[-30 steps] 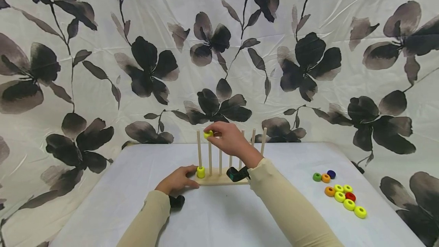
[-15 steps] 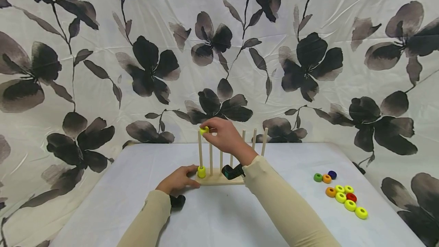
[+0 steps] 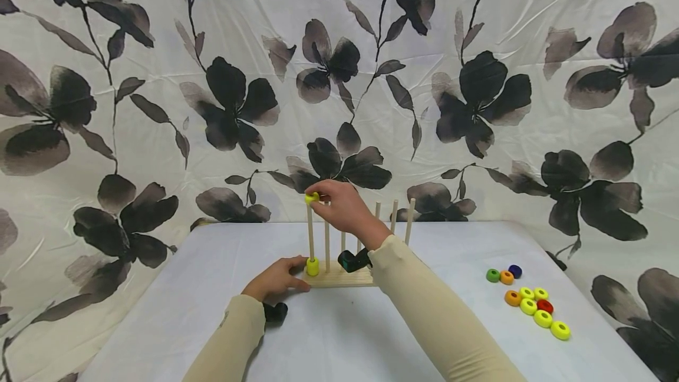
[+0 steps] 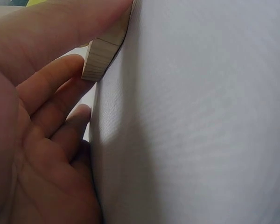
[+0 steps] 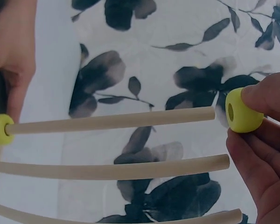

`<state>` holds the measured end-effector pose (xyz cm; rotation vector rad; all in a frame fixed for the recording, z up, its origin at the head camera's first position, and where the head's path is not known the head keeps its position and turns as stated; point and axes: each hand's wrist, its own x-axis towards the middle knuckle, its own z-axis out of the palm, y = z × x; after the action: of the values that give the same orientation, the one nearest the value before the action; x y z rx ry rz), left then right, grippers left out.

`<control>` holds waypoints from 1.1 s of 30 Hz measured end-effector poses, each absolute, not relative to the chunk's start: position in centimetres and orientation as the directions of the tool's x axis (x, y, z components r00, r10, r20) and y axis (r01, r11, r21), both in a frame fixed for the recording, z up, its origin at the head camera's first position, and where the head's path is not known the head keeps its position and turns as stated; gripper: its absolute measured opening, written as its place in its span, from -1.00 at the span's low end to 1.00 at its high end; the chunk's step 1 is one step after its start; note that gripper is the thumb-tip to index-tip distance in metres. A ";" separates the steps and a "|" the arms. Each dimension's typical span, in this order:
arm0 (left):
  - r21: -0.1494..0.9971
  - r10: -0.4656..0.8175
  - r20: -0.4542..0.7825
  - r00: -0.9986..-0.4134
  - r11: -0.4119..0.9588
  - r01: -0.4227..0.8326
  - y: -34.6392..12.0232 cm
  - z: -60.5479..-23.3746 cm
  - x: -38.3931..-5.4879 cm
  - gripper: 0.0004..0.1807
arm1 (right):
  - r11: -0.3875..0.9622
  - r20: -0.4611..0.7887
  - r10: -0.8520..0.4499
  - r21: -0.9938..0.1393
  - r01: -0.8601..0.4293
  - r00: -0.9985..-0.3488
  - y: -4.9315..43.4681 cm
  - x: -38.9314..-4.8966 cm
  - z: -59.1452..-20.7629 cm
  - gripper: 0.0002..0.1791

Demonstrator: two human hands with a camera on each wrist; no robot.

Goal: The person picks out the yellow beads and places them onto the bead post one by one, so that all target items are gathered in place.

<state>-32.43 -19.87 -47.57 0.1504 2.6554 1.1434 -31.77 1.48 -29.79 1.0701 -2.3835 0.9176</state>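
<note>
My right hand (image 3: pixel 347 210) pinches a yellow bead (image 5: pixel 242 114) between thumb and fingers, right at the top of the leftmost peg (image 5: pixel 116 120) of a wooden peg stand (image 3: pixel 339 279). In the right wrist view the bead's hole faces the peg's tip, with a small gap between them. Yellow beads (image 3: pixel 312 267) sit low on that same peg. My left hand (image 3: pixel 273 280) holds the stand's left end, the thumb along the front edge and the fingers at the end of the wooden base (image 4: pixel 100 58).
Loose beads lie on the white table at the right: several yellow beads (image 3: pixel 543 319), a red bead (image 3: pixel 544 306), orange beads (image 3: pixel 512 297), a green bead (image 3: pixel 493 276) and a dark blue bead (image 3: pixel 515 271). A floral cloth (image 3: pixel 339 111) hangs behind the table.
My right hand has moved left with the yellow bead, from near the second peg to the top of the leftmost one. My left hand keeps its place on the stand.
</note>
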 end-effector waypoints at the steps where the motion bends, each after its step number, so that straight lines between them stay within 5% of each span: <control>1: 0.726 0.192 -0.183 -0.964 0.688 -0.001 -19.9 -47.6 -32.4 -0.08 | 0.500 0.557 -0.522 -0.413 -0.761 -0.646 1.4 -31.8 -29.8 -0.74; 33: 0.729 0.202 -0.179 -0.963 0.684 0.008 -19.8 -47.7 -32.7 -0.09 | 0.549 0.509 -0.511 -0.427 -0.719 -0.693 0.5 -32.5 -30.0 -0.72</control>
<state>-32.65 -19.84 -47.72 0.1689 2.6523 1.1463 -32.47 0.50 -30.01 1.0133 -2.4634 0.8967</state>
